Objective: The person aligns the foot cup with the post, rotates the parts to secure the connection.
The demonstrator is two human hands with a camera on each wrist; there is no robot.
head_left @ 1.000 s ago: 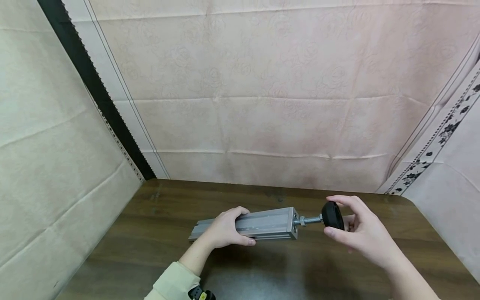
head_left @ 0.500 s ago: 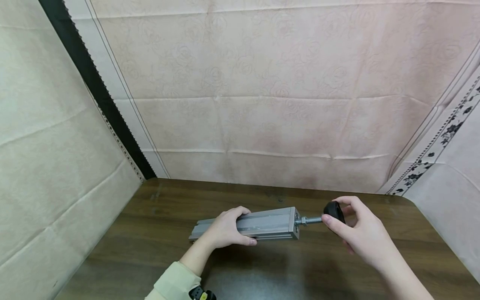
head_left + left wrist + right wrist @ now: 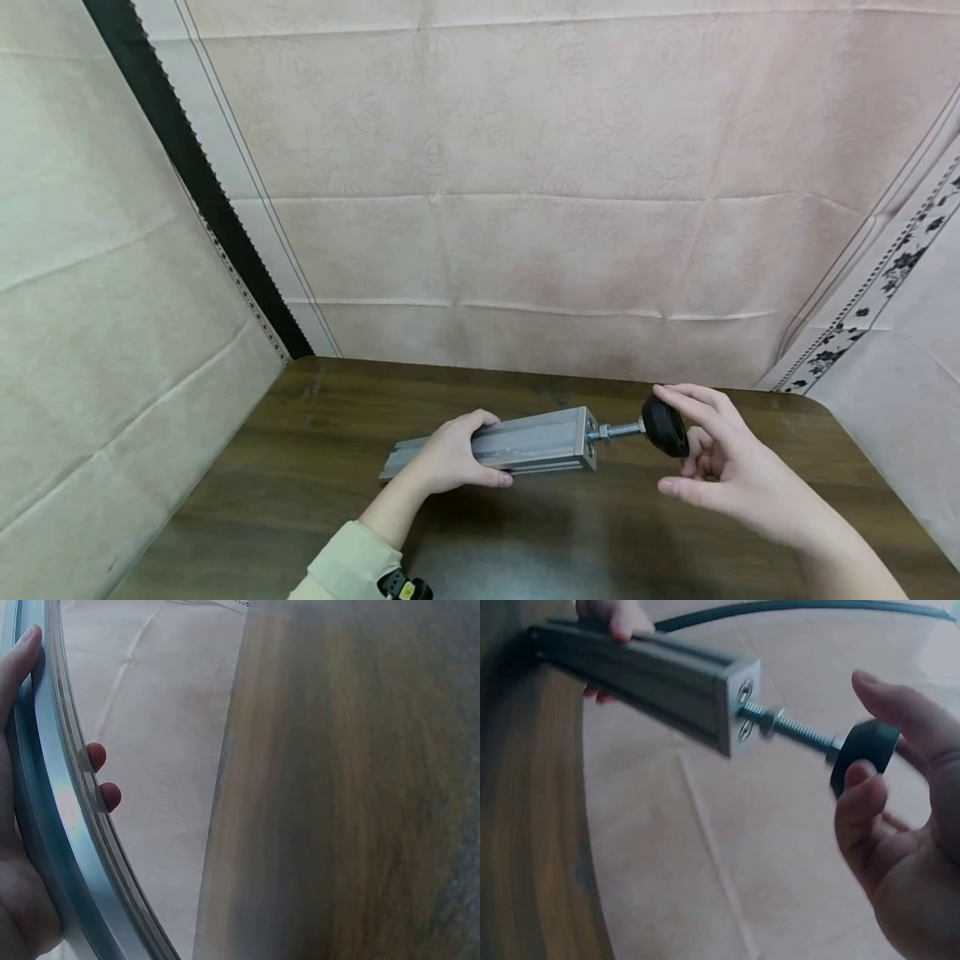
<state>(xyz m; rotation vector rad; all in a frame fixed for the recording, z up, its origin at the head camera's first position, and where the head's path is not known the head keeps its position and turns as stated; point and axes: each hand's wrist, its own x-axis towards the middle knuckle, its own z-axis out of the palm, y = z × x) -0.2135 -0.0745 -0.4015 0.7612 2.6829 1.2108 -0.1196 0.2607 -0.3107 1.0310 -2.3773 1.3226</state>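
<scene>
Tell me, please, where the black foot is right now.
In the head view, the black foot is right of centre, on the outer end of the rod, between the bar and the right hand.

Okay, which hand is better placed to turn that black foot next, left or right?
Probably the right hand: it is right at the black leveling foot. The left hand grips the aluminum profile, seemingly steadying it, and sits farther from the foot.

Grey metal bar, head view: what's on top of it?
The left hand lies across the metal bar, gripping it. The surface under that hand is covered and cannot be seen.
</scene>
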